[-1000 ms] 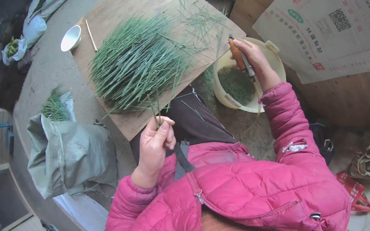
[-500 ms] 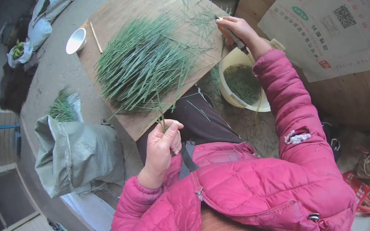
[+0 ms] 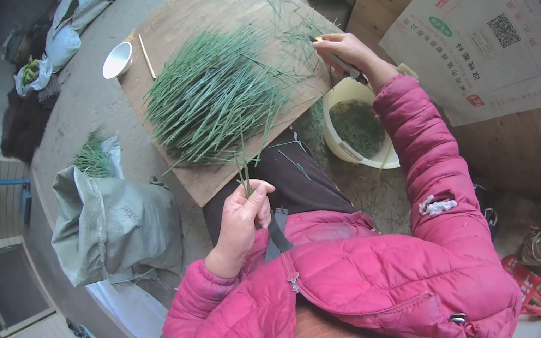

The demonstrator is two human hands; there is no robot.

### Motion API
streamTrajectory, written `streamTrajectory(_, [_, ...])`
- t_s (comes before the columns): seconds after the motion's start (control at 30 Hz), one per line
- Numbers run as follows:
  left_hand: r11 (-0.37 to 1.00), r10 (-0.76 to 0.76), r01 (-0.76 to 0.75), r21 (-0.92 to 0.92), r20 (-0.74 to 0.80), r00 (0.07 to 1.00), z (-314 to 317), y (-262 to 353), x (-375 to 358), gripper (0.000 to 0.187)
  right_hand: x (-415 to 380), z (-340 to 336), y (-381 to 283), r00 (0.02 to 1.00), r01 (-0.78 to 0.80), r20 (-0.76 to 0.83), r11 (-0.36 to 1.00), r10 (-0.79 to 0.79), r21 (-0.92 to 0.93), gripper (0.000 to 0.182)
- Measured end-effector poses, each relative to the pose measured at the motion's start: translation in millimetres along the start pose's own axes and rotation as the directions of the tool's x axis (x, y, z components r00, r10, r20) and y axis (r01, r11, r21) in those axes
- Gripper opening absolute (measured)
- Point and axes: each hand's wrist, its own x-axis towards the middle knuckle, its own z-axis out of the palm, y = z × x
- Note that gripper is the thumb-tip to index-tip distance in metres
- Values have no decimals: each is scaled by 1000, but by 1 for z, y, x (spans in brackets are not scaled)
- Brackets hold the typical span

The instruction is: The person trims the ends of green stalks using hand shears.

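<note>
My left hand [image 3: 245, 220] is closed around a few thin green stems [image 3: 243, 166] that stick up from the fist, just off the near edge of the wooden board [image 3: 197, 181]. Beyond it a large heap of needle-like green stems [image 3: 215, 96] lies on the board. My right hand [image 3: 353, 53] is at the board's right edge, closed on a slim grey tool [image 3: 348, 68] with a yellow bit near the fingertips; its exact kind is hard to make out. Below that hand stands a cream bucket [image 3: 336, 143] with green clippings [image 3: 356, 127] inside.
A white bowl [image 3: 117, 60] and a thin stick [image 3: 146, 55] lie at the board's left. A pale woven sack [image 3: 115, 223] holding green stems [image 3: 91, 156] stands on the floor at left. A printed sheet [image 3: 483, 26] leans at right. Loose bits [image 3: 294, 29] litter the board's far right.
My right hand has shifted slightly down and to the left with the tool. My left hand has moved a little to the right, still holding the stems. The whole view has shifted slightly.
</note>
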Motion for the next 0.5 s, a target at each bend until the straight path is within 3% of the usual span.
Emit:
streamTrajectory(0.1, [1000,16,-16,-9,-11,1000,-1,2,-1,21,6,7,-7,999,36,14,951,-33,-306,41])
streamTrajectory(0.2, [1000,7,-8,-31,-33,999,-2,2,-4,21,14,5,-3,997,-71,15,939,81,-336,49])
streamTrajectory(0.27, [1000,5,-5,-29,-28,1000,-3,2,-3,20,11,-3,4,997,-69,18,969,75,-239,22])
streamTrajectory(0.3, [999,6,-7,-33,-28,1000,-4,2,-4,20,7,-4,5,997,-67,19,973,73,-219,19])
streamTrajectory(0.4, [1000,-24,25,13,-34,999,-1,5,2,21,-12,-17,7,990,-108,70,984,119,-140,24])
streamTrajectory(0.5, [999,-35,35,39,13,999,9,7,13,17,-30,-28,20,981,-176,100,981,167,79,34])
